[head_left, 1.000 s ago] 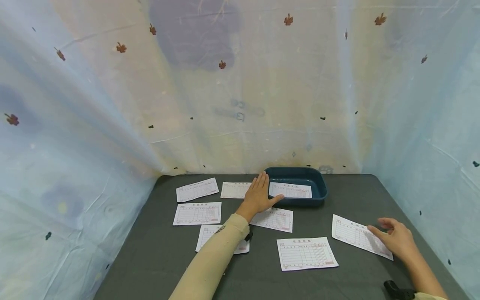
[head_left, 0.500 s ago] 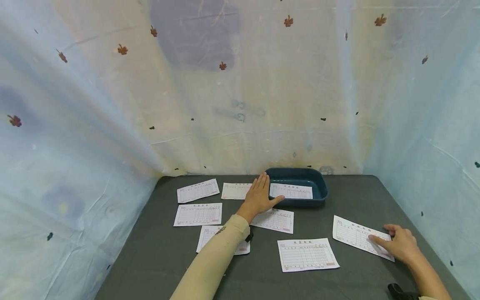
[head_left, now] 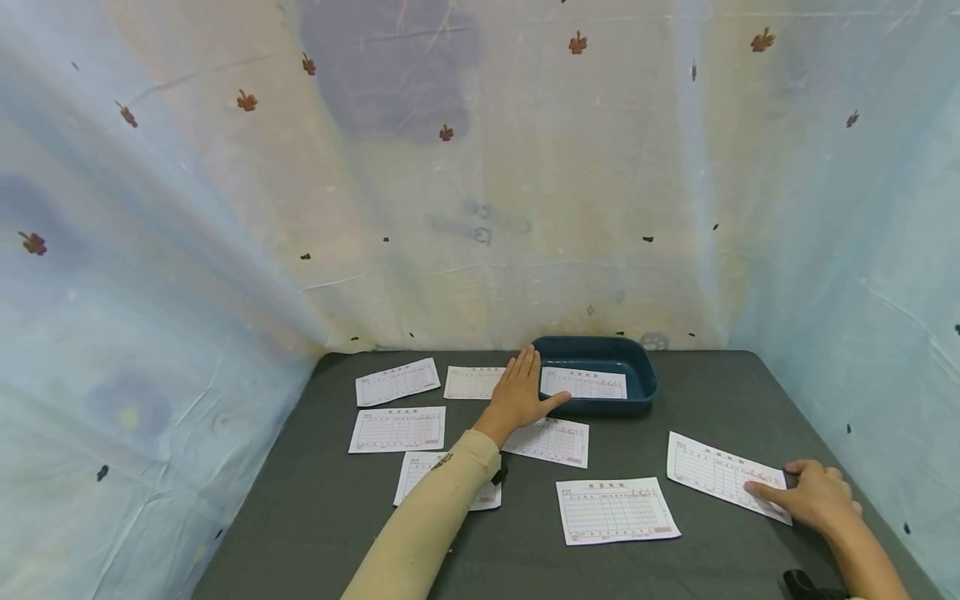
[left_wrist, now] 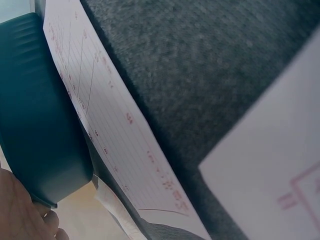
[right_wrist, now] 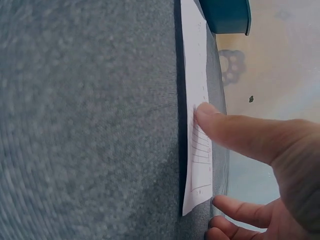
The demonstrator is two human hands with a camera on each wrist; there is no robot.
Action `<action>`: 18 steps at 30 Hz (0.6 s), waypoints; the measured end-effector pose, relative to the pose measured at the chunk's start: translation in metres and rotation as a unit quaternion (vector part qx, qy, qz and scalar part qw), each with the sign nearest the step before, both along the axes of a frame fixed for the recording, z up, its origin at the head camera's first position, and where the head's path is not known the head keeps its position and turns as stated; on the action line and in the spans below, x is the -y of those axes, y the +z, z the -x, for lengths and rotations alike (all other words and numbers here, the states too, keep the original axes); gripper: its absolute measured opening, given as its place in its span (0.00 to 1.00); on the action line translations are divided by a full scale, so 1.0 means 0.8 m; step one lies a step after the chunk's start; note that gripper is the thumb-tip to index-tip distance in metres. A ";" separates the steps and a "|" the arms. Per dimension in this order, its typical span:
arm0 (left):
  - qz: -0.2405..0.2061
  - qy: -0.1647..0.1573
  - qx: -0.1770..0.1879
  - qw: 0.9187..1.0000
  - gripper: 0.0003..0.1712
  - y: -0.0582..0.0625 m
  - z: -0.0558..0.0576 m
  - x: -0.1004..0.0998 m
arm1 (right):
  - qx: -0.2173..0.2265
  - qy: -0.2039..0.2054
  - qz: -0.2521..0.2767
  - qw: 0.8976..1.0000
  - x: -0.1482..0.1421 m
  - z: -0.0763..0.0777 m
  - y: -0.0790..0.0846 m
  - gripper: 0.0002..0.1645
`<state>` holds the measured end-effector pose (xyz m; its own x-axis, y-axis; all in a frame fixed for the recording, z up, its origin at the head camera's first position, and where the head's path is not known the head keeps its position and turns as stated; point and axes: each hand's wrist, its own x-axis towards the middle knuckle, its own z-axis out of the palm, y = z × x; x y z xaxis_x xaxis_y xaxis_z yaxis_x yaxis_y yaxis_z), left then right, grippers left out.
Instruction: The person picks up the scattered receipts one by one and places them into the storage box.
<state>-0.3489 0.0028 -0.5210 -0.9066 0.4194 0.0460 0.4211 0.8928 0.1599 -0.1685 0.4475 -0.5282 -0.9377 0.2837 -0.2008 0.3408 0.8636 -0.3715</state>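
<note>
In the head view my left hand (head_left: pixel 516 400) lies on the left end of a dark teal tray (head_left: pixel 600 407), fingers straight and thumb spread along its front. A printed form slip (head_left: pixel 585 383) shows inside the tray. At the right, my right hand (head_left: pixel 813 497) is at a tilted form slip (head_left: pixel 716 469) on the table. Its thumb (right_wrist: pixel 235 131) touches the printed face in the right wrist view. The other fingers are loosely bent just past the slip's right edge, apart from the thumb. Left wrist view: part of my left hand (left_wrist: pixel 20 210) shows beside the tray.
More form slips lie about the dark table (head_left: pixel 285 533): a front slip (head_left: pixel 617 512), a slip by the tray (head_left: pixel 553 442), a slip partly under the left arm (head_left: pixel 420 471), plus several at the left. A patterned curtain (head_left: pixel 480 183) surrounds the table's back and sides.
My right hand has shifted slightly to the right along the slip, its fingers moving past the right edge while the thumb stays on the paper. The left hand keeps its place on the tray.
</note>
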 end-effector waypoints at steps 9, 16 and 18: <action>-0.003 -0.002 0.003 1.000 0.64 0.003 -0.004 0.001 | 0.014 -0.010 0.002 1.000 -0.001 0.002 -0.002 0.65; -0.005 0.003 0.013 1.000 0.64 -0.003 0.001 -0.001 | 0.014 -0.005 0.006 1.000 -0.001 0.004 -0.002 0.64; -0.004 0.003 0.011 1.000 0.64 -0.003 0.001 -0.001 | 0.010 0.001 0.006 1.000 -0.001 0.005 -0.003 0.63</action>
<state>-0.3499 0.0034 -0.5232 -0.9103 0.4129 0.0286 0.4112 0.8942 0.1768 -0.1727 0.4483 -0.5308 -0.9338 0.2794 -0.2236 0.3469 0.8601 -0.3741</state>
